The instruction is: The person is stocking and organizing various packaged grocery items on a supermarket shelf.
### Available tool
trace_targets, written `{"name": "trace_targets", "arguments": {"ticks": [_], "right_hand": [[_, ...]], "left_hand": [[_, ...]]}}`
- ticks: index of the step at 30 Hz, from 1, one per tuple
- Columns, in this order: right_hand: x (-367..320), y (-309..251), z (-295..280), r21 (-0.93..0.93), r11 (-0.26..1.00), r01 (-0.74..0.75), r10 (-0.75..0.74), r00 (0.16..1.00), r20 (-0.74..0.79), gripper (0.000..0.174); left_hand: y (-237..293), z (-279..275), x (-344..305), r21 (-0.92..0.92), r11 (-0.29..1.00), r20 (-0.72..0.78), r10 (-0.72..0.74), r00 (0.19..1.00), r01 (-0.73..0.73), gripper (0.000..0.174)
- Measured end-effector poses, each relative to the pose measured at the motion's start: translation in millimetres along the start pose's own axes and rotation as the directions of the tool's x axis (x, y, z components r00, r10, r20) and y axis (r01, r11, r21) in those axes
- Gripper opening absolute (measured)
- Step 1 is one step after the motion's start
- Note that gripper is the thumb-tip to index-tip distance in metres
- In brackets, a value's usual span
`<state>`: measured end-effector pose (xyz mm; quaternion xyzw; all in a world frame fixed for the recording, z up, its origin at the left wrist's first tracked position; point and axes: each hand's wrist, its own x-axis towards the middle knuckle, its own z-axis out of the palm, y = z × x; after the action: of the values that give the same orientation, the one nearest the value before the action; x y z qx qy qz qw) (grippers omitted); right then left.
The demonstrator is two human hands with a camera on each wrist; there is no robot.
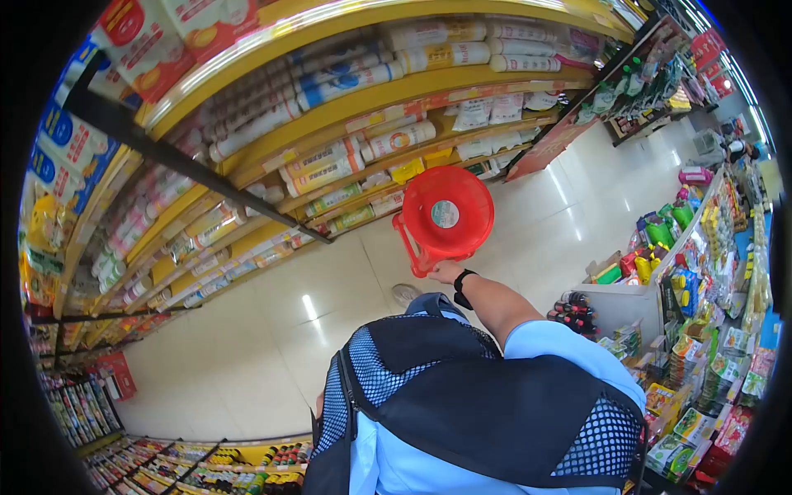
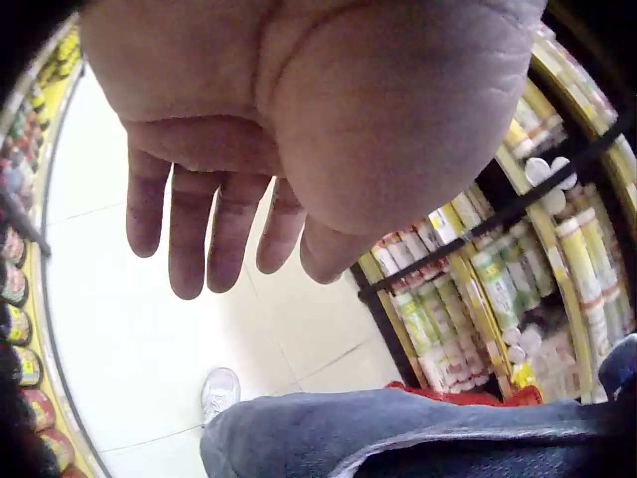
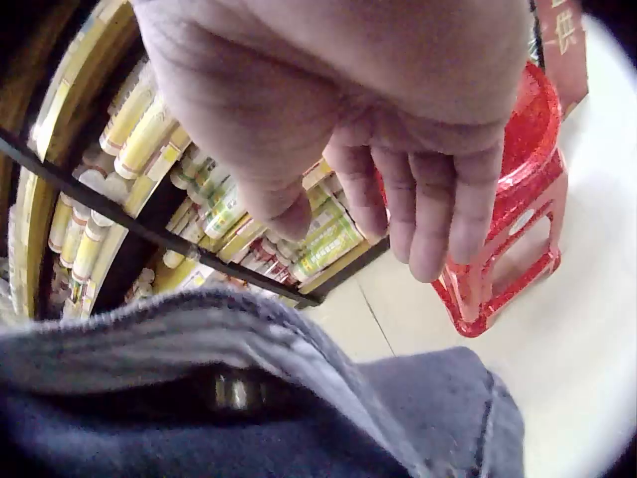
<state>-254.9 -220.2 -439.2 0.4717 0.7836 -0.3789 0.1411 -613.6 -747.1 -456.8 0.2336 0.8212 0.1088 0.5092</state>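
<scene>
A red plastic stool with a round top and a white-and-green sticker stands on the tiled floor in front of the shelves. In the head view my right hand overlaps the stool's near edge. The right wrist view shows that hand hanging with its fingers extended and nothing in the palm, the red stool just behind the fingertips. My left hand hangs loosely too, fingers extended and holding nothing, above the floor beside my jeans leg. Only a sliver of it shows past my vest in the head view.
Yellow shelves with rolls and packets line the far side, with a dark post in front. Packaged goods fill a display on the right, dark bottles standing at its foot. Jars and bottles stand behind me on the left.
</scene>
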Motion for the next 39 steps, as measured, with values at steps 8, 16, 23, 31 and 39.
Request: {"name": "trace_targets", "arguments": {"ticks": [8,16,23,31,39], "right_hand": [[34.5,-10.6,-36.4,0.138,0.990,-0.020,0.036,0.993,-0.113,0.037],[-38.3,10.1,13.8,0.260,0.907,-0.331,0.379,0.911,-0.163,0.039],[-133.7,31.6,142.3,0.299,0.804,-0.514,0.488,0.858,0.161,0.052],[-118.3,-17.8,131.5,0.129,0.895,-0.428,0.403,0.897,0.182,0.050],[-8.5,-113.0,64.2,0.221,0.970,-0.100,0.147,0.968,-0.205,0.053]], "left_hand": [[50.3,-57.7,22.3,0.124,0.992,0.065,0.003,0.998,-0.011,0.025],[181.2,-143.8,134.6,0.267,0.902,0.181,0.298,0.937,-0.339,0.025],[201.3,-197.9,169.6,-0.233,0.945,-0.073,0.219,0.973,-0.230,0.028],[67.2,-187.4,135.1,0.116,0.969,-0.054,0.225,0.973,-0.218,0.033],[-106.0,-217.1,119.7,0.428,0.886,0.065,0.169,0.984,-0.180,0.036]]}}
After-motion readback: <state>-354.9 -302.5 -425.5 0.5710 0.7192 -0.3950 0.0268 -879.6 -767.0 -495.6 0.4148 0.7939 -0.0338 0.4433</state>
